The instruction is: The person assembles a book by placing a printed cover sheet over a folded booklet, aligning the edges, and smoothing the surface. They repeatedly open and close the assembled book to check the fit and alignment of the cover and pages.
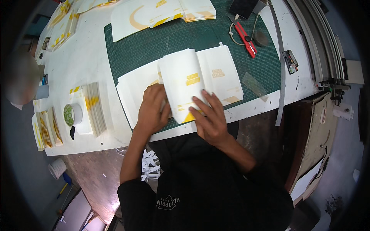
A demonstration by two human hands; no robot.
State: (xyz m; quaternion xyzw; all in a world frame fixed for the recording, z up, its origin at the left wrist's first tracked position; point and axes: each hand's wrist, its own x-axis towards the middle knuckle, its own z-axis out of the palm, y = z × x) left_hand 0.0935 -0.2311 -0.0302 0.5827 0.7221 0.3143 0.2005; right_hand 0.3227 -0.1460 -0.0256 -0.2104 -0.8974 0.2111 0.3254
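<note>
In front of me a white printed cover sheet [223, 73] with yellow and tan markings lies on the green cutting mat [131, 57]. A folded white panel [181, 69] stands up in a curve across its middle. My left hand [154, 107] is at the panel's left edge, its fingers bent in and closed on the paper; the fingertips are partly hidden. My right hand [210, 119] rests on the panel's lower right part with its fingers spread, over the yellow corner print.
More printed sheets [142, 17] lie at the mat's far edge. A red cutter knife [244, 38] lies far right, beside a long metal ruler [279, 57]. Left are a tape roll [72, 114] and stacked booklets [93, 109]. Another person [23, 77] is at the table's left side.
</note>
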